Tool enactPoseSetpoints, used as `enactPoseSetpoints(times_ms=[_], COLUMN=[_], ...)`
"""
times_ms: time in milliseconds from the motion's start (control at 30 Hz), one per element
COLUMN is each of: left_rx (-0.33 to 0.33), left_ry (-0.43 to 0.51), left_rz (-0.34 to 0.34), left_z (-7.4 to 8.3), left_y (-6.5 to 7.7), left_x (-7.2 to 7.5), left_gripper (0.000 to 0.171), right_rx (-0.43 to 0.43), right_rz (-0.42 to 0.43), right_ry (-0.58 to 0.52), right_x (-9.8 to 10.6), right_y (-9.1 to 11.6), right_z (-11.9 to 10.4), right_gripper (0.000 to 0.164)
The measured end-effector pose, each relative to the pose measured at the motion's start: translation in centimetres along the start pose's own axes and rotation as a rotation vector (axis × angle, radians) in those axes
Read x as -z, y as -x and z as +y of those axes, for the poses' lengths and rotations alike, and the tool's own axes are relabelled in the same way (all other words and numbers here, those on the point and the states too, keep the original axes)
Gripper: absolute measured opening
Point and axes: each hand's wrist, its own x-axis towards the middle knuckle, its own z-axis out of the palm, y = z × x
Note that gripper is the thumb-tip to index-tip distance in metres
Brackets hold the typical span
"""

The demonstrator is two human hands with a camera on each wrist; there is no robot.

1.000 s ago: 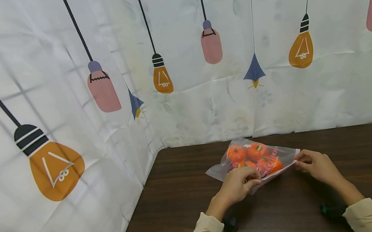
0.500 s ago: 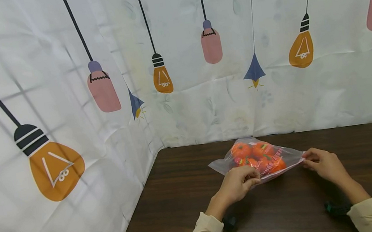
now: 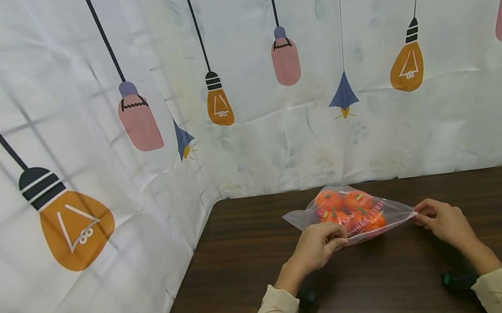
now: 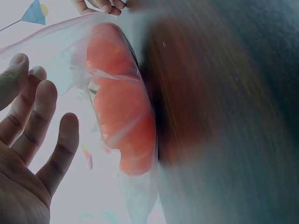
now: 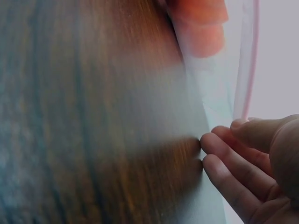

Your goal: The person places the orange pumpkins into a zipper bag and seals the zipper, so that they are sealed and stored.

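A clear zip bag (image 3: pixel 304 217) with pink lettering lies toward the back of the table. Inside are several orange-red, tomato-like fruits (image 3: pixel 328 201), some with green tops. My left hand (image 3: pixel 317 245) pinches the bag's near edge between thumb and fingertips; in the left wrist view the other fingers (image 4: pixel 67 135) are spread beside the bag. At the far right corner, my right hand (image 3: pixel 445 221) pinches the end of that edge. A pink zip strip (image 5: pixel 252 60) runs up from the right fingertips in the right wrist view. Whether the zip is sealed cannot be seen.
The dark wood table (image 3: pixel 392 286) reaches back to a white curtain (image 3: pixel 274 153) printed with hanging lamps. More curtain (image 3: pixel 119 279) borders the table's left side. A dark band (image 3: pixel 458 281) is around the right wrist.
My right hand has moved to the right, with the bag's corner in its fingers. The bag has shifted slightly right and its near edge is pulled straighter. My left hand has barely moved.
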Motion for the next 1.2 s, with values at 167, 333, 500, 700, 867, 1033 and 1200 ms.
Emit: enactPoseSetpoints(times_ms=[167, 333, 500, 700, 867, 1033, 1200], left_rx=[-0.003, 0.014, 0.032, 0.038, 0.054, 0.054, 0.06], left_ry=[-0.011, -0.009, 0.004, 0.009, 0.016, 0.011, 0.01], left_rz=[-0.002, -0.012, -0.02, -0.016, -0.021, -0.025, -0.033], left_z=[-0.14, -0.18, -0.26, -0.34, -0.45, -0.43, -0.31], left_y=[0.02, -0.04, -0.02, 0.11, 0.15, 0.14, 0.14], left_x=[0.17, 0.22, 0.16, 0.36, 0.53, 0.48, 0.42], left_gripper=[0.007, 0.007, 0.006, 0.006, 0.006, 0.006, 0.006], right_rx=[-0.01, -0.02, -0.027, -0.032, -0.026, -0.023, -0.029], right_rz=[0.001, -0.001, -0.003, -0.011, -0.012, -0.012, -0.011], right_ry=[0.001, 0.002, 0.014, 0.025, 0.02, 0.026, 0.038], right_x=[0.03, 0.09, 0.1, 0.0, -0.18, -0.12, -0.08], right_y=[0.07, 0.02, -0.01, 0.01, -0.02, -0.02, 0.01], right_z=[0.13, 0.14, 0.16, 0.06, 0.04, 0.07, 0.18], right_gripper=[0.016, 0.017, 0.017, 0.018, 0.017, 0.016, 0.018])
